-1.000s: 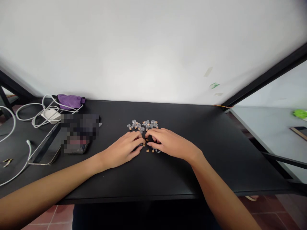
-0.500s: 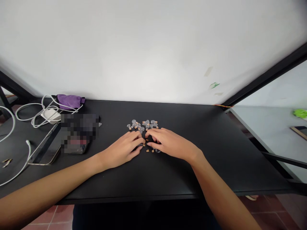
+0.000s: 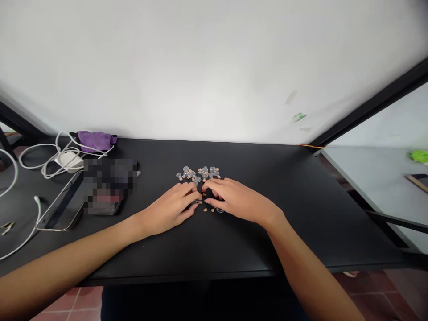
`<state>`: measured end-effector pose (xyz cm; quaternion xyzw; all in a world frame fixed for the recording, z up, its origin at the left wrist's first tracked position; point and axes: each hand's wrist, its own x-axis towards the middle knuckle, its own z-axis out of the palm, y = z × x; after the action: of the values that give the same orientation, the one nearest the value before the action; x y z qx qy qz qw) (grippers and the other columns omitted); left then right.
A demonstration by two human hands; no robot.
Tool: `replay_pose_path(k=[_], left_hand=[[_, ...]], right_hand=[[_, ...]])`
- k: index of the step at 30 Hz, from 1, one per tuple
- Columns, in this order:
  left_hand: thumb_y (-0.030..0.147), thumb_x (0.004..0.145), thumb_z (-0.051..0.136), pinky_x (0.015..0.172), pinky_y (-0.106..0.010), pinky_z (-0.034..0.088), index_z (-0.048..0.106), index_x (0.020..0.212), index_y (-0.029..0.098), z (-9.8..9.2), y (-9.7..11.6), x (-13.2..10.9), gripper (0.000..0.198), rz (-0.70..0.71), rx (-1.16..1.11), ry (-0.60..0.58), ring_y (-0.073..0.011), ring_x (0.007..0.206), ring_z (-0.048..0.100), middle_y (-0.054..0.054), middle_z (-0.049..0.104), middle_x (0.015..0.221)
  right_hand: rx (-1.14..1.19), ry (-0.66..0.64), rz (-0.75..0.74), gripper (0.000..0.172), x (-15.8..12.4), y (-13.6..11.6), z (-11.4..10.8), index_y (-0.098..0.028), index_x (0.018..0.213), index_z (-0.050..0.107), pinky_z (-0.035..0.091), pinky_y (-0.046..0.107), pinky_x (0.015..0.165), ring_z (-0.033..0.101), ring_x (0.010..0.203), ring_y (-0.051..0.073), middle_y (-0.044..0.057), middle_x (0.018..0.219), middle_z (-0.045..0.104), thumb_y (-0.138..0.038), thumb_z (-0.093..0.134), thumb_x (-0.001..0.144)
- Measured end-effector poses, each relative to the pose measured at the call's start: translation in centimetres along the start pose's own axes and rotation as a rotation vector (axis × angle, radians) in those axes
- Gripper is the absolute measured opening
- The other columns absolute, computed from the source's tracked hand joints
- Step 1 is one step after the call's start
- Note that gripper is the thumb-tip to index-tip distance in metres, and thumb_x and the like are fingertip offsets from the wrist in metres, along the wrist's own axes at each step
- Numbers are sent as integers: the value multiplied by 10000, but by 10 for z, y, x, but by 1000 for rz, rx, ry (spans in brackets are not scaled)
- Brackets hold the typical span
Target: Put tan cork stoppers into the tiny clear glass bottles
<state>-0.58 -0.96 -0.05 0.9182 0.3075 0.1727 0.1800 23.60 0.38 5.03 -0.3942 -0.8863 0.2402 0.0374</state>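
Observation:
My left hand [image 3: 174, 203] rests on the black table with its fingers bent and apart. In the gap by its thumb and index finger lies a small clear glass bottle [image 3: 195, 202] with a cork; whether they touch it I cannot tell. My right hand [image 3: 236, 198] arches opposite, thumb and fingers apart, holding nothing visible. Another glass piece [image 3: 220, 210] shows partly under its palm. Between the hands are loose little corks [image 3: 205, 210]. Beyond the fingertips sits a cluster of tiny corked glass bottles [image 3: 205, 175], partly hidden by the fingers.
On the left of the black table [image 3: 214, 249] lie a phone [image 3: 62, 207], a blurred dark item [image 3: 110, 178], a white charger [image 3: 69, 161] with looped cable and a purple pouch [image 3: 96, 141]. A white wall [image 3: 200, 67] rises behind. Black frame bars [image 3: 371, 102] border the right.
Both hands and the bottles stay where they were. The view has shifted very slightly.

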Motion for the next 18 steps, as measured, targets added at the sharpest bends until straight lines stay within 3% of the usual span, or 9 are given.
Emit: replay_pose_path(k=[18], left_hand=[[207, 1049, 439, 896, -375, 471, 602, 1154, 216, 0, -1, 0, 194, 0, -7, 11, -216, 976, 577, -79, 596, 1100]], right_hand=[[-26, 16, -28, 137, -3, 2, 3, -233, 1130, 592, 433, 343, 838, 637, 981, 239, 54, 1153, 694, -328, 535, 1048]])
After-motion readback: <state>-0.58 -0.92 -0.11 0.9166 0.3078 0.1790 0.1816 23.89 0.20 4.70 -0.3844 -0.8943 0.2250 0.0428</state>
